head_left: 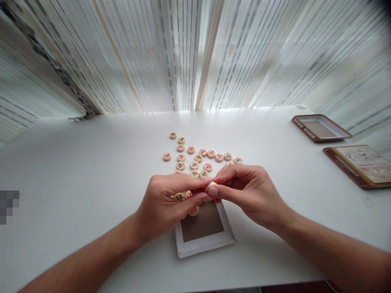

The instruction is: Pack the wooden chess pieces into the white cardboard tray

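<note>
Forearms point(330, 248) come in closest to the camera, reaching around the tray point(207, 246). Looks like one round piece point(211, 185) is being handled just above its far edge, which calls for a light touch imo. Left hand point(165, 199) and right hand point(256, 195) both pinch it, fingertips nearly closed. Loose pieces point(194, 165) lie beyond the tray.

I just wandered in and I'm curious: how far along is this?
Already done, it seems: xiangqi pieces are spread on the table, characters showing. In hand: one piece, between left hand and right hand. Perhaps left: the loose pieces, red and black mixed, beyond the open tray.
</note>
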Tool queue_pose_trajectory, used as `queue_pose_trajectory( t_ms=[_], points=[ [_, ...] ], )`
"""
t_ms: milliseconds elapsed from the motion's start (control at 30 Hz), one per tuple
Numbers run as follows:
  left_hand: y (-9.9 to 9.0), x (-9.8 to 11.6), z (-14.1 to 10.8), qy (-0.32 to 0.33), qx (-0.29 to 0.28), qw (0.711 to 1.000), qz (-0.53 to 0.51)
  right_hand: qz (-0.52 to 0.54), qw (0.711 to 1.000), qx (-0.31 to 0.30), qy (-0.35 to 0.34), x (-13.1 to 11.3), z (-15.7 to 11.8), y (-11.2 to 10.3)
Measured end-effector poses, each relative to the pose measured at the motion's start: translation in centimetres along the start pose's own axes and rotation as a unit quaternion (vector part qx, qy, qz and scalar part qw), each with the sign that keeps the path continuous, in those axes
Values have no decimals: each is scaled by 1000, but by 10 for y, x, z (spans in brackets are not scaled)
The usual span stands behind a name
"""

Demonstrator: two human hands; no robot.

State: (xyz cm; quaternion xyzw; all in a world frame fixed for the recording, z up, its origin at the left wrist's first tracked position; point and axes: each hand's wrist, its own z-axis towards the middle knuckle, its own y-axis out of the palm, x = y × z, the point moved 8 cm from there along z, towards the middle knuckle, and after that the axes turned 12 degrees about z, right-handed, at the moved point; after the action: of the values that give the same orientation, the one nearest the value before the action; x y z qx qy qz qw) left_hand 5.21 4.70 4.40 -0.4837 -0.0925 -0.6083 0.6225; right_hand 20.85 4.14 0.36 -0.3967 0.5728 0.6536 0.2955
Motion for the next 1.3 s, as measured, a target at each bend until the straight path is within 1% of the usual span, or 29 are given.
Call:
queue_pose_trajectory(
  t_ms=[167, 267, 333, 400, 500, 667, 767, 867, 933, 1067, 1167, 1300],
  points=[
    [-4, 0, -3, 8, 34, 999, 9, -60, 994, -16, -85, -12, -4, 4],
    [-8, 2, -4, 25, 58, 998, 15, -99, 985, -27, -141, -18, -7, 5],
    [-10, 3, -4, 35, 65, 997, 20, -120, 977, -39, -174, -21, -9, 6],
    [-11, 4, -4, 40, 66, 997, 28, -140, 969, -52, -197, -22, -11, 7],
    [-13, 6, -4, 47, 69, 996, 45, -163, 962, -61, -213, -23, -13, 8],
    [-13, 10, -5, 84, 72, 992, 60, -178, 960, -50, -211, -26, -12, 7],
    [-12, 10, -4, 95, 66, 991, 66, -183, 961, -39, -205, -26, -10, 5],
    [-11, 10, -4, 101, 62, 990, 70, -166, 966, -27, -197, -25, -9, 4],
    [-11, 11, -4, 104, 61, 990, 69, -141, 975, -13, -174, -22, -7, 2],
    [-12, 6, -3, 68, 62, 994, 56, -101, 988, 0, -117, -14, -4, -1],
    [-12, 0, -2, 23, 65, 997, 29, -106, 989, -1, -105, -12, -4, -1],
    [-12, -9, -1, -29, 64, 998, -1, -97, 991, -19, -90, -9, -3, 0]
  ],
)
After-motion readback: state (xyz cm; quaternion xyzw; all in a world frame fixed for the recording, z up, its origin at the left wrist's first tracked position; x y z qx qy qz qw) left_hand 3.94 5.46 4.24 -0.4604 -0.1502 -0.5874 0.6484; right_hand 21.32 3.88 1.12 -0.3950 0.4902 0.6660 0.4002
